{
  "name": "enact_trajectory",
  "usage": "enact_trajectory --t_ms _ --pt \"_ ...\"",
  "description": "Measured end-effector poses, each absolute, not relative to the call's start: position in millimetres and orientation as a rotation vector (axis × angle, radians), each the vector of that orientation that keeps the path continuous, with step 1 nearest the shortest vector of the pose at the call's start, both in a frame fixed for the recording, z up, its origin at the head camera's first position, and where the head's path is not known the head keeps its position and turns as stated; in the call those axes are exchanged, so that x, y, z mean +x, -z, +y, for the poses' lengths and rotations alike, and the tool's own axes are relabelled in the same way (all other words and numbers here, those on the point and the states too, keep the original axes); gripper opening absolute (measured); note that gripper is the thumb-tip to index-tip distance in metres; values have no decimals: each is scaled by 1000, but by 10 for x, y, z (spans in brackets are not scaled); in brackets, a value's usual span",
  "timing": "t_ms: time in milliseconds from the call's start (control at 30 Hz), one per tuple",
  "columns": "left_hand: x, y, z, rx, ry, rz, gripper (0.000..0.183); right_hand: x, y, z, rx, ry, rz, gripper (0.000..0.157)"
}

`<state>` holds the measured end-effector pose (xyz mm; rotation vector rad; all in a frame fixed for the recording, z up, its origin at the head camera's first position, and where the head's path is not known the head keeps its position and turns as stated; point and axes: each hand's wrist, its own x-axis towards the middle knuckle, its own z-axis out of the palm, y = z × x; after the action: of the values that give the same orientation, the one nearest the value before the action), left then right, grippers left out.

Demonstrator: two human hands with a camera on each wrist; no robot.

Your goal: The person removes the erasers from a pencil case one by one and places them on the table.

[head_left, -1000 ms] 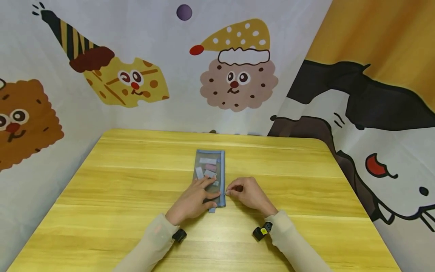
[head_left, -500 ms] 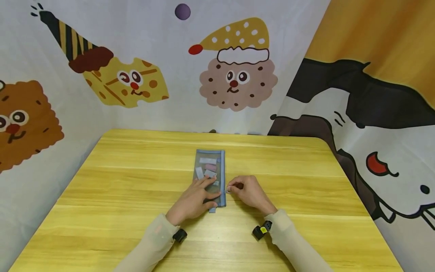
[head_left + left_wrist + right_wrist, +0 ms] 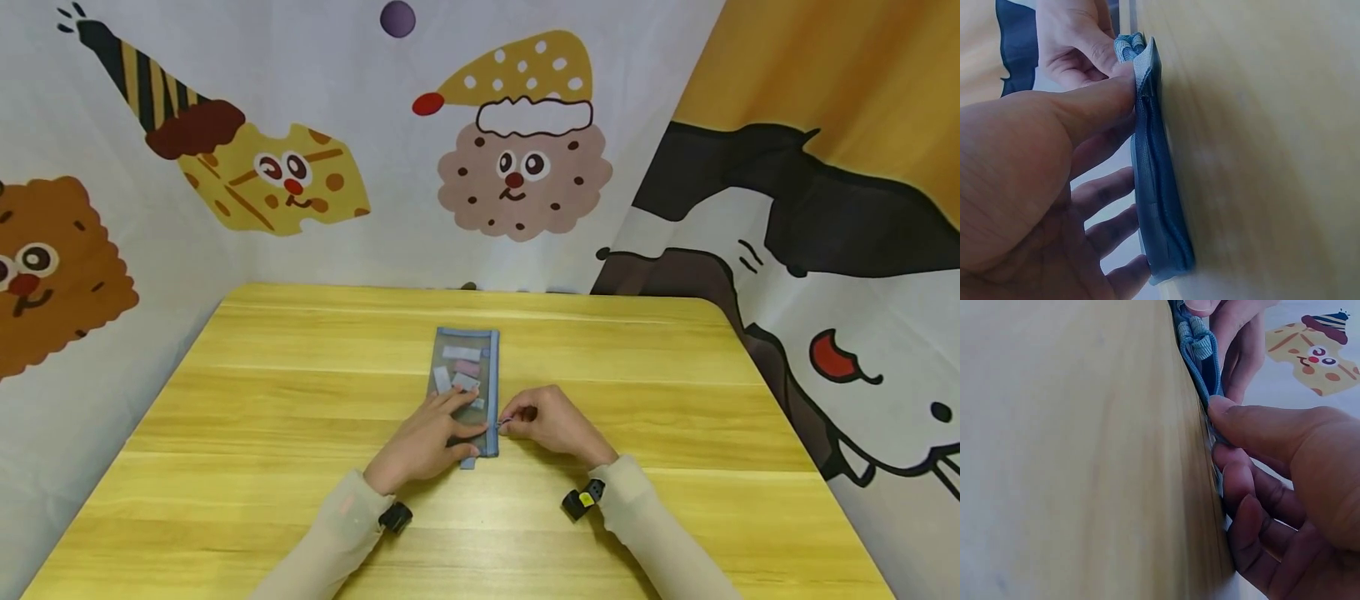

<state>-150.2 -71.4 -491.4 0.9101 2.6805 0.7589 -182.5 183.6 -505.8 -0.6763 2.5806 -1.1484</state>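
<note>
A see-through mesh zip pouch (image 3: 493, 375) with blue edging lies flat on the table, short white pieces (image 3: 461, 353) and a pink piece (image 3: 467, 367) inside it. My left hand (image 3: 427, 433) presses on its near half with spread fingers; the left wrist view shows the thumb (image 3: 1100, 100) against the pouch's edge. At the pouch's right side, my right hand (image 3: 551, 425) pinches the blue cord zipper pull (image 3: 1215, 378) between thumb and forefinger. Its other fingers (image 3: 1254, 519) curl loosely. The exact position of the slider under the fingertips is hard to make out.
A small blue tab (image 3: 468, 463) sticks out at the pouch's near end. The wood-grain table (image 3: 300, 392) reaches back to a cartoon-printed cloth (image 3: 405, 208). Dark cameras (image 3: 395, 517) are strapped at both wrists.
My right hand shifts only slightly at the pouch's edge, and a dark loop now shows at its fingertips. The left hand stays in place on the pouch. The head view tilts a little.
</note>
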Motion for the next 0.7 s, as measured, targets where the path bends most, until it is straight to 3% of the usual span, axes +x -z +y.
enact_trajectory --t_ms 700 --pt "-1485 4904 -682 910 -719 2702 39 -1818 5078 1818 -614 1214 2680 5"
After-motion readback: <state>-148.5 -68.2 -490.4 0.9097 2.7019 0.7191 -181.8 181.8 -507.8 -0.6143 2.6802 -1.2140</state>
